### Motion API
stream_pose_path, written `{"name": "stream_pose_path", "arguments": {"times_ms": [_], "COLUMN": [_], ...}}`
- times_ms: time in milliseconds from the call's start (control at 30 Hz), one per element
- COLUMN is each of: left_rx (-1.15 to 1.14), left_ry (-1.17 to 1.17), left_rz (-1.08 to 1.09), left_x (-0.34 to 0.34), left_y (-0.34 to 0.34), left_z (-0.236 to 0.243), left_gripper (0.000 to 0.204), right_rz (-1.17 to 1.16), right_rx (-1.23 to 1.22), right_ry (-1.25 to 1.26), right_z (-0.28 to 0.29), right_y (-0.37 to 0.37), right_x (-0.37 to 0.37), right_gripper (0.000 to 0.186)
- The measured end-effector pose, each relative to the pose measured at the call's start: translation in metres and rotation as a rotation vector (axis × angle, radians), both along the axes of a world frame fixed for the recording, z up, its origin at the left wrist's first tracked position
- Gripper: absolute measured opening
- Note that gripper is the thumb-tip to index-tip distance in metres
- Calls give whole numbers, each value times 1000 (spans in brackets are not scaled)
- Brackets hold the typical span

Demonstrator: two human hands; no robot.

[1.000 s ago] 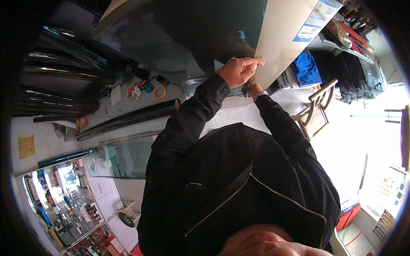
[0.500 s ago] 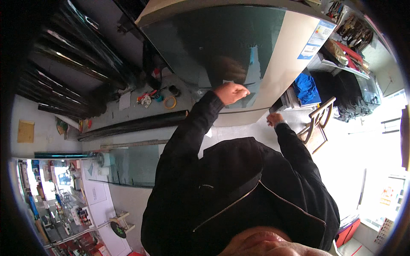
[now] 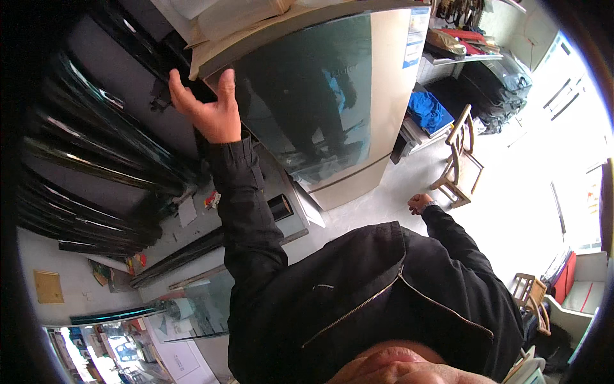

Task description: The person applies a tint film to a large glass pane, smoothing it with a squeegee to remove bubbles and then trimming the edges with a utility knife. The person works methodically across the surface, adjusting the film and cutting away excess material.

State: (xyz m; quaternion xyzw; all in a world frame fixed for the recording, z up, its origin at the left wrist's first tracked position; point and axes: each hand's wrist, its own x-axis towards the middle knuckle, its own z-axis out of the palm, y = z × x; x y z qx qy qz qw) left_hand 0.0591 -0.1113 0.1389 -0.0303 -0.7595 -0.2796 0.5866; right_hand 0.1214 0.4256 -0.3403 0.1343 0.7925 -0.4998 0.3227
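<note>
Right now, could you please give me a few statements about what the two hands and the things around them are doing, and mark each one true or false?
1. The left hand is raised with open fingers at the upper edge of the large dark tinted glass panel. True.
2. The right hand holds the blue cloth bundle. False: it hangs low and closed, apart from the bundle.
3. A wooden chair stands on the pale floor. True.
4. Both sleeves are white. False: the jacket is black.
</note>
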Motion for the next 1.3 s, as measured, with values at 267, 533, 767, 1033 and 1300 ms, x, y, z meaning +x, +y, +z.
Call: {"name": "stream_pose_path", "arguments": {"times_ms": [267,533,767,1033,1300], "left_rx": [311,388,349,291,434], "left_ry": [-301,-510,-564,-494,-437], "left_rz": [-194,-220,-280,-202,-382], "left_x": [-14,1,8,-3,5], "left_y": [-7,-23,-25,-24,-35], "left_z": [-65,-132,-145,-94,-117], "left_gripper": [85,55,47,51,54], "right_rz": [-80,-101,-138,-163,64], "right_rx": [55,-79,-47,38,-160], "right_ry": [-56,-36,-126,-11,443], "right_z": [-27,-82,-102,-63,133], "right_y": [46,85,78,66,-49], "right_x": [64,137,194,156,-5], "right_gripper": [23,24,24,22,23]}}
